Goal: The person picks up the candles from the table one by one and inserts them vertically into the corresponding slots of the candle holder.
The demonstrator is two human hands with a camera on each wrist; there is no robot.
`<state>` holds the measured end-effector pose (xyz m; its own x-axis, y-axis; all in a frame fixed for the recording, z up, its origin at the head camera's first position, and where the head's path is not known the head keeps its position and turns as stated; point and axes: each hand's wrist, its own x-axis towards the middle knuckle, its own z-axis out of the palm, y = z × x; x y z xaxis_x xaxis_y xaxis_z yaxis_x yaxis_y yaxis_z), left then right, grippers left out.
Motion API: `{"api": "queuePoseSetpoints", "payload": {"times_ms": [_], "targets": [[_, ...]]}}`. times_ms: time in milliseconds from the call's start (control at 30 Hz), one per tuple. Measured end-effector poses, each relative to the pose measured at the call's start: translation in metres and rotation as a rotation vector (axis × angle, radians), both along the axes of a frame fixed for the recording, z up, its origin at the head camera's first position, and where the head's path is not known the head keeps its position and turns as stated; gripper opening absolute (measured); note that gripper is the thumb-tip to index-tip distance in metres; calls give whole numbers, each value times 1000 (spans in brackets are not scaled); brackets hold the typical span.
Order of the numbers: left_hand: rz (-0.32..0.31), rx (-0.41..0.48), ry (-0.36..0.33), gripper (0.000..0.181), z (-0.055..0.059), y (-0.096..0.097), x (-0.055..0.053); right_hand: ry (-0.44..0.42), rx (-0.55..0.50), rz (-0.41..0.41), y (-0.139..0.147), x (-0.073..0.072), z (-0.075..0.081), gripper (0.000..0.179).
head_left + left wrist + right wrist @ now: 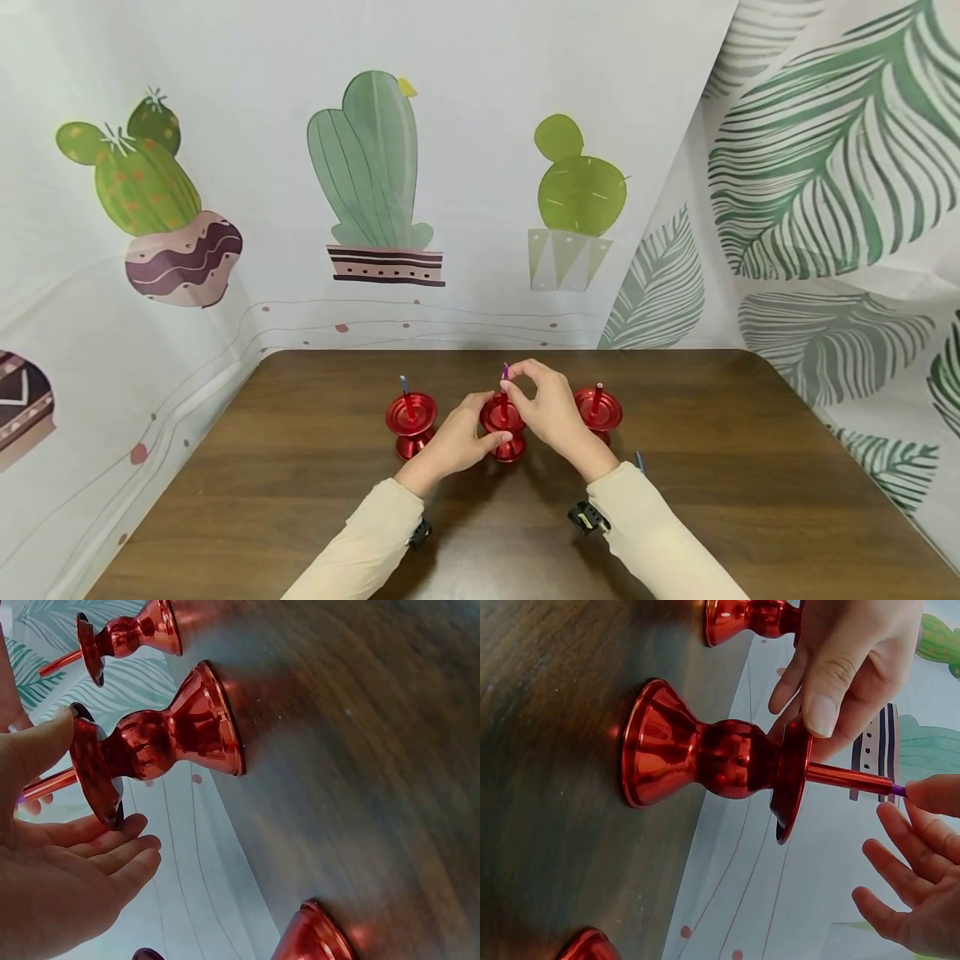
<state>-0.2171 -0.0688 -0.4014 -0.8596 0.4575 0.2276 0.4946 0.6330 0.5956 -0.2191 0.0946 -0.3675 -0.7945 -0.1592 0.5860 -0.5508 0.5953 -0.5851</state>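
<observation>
From where I stand, the head view looks bright, and the white wall cloth (480,42) shines softly. The light seems to come from above, because fuzzy dark shadows sit under the sleeves (367,533). A pale shine lies on the near part of the brown table (517,550). The red holders (507,451) have tiny bright spots. Out by the left edge, the painted cactus (146,183) looks stretched and tilted. Both wrist views are dimmer and grayer and tipped sideways. There the wood looks smeary, with red glows beside the holders.
</observation>
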Motion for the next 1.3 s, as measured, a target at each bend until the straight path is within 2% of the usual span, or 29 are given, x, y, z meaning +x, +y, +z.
{"api": "queuePoseSetpoints", "payload": {"times_ms": [133, 300, 433, 533, 667, 767, 867, 967, 1067, 1133, 1233, 1300], "targets": [[0, 6, -8, 65, 0, 0, 0, -36, 19, 13, 1, 1, 1, 10], [-14, 17, -29, 71, 1, -1, 2, -111, 82, 60, 8, 6, 3, 30], [35, 48, -2, 76, 3, 0, 5, -139, 106, 101, 17, 14, 10, 44], [84, 107, 88, 70, 7, 2, 10, -118, 116, 119, 25, 20, 17, 48], [119, 208, 251, 59, 15, 8, 18, -53, 125, 109, 40, 26, 25, 49], [97, 284, 392, 55, 22, 14, 24, -7, 113, 81, 53, 31, 30, 48], [45, 332, 530, 52, 29, 21, 29, 36, 106, 46, 67, 37, 33, 49], [1, 352, 612, 52, 33, 31, 33, 36, 109, 2, 83, 42, 35, 51], [-30, 340, 615, 53, 34, 43, 35, 18, 109, -36, 99, 44, 32, 52], [-43, 318, 576, 53, 34, 51, 36, 9, 113, -54, 109, 45, 28, 53], [-56, 264, 488, 56, 33, 63, 36, 6, 130, -76, 121, 47, 20, 54], [-59, 227, 397, 59, 32, 71, 36, -7, 140, -84, 128, 48, 15, 54]]}}
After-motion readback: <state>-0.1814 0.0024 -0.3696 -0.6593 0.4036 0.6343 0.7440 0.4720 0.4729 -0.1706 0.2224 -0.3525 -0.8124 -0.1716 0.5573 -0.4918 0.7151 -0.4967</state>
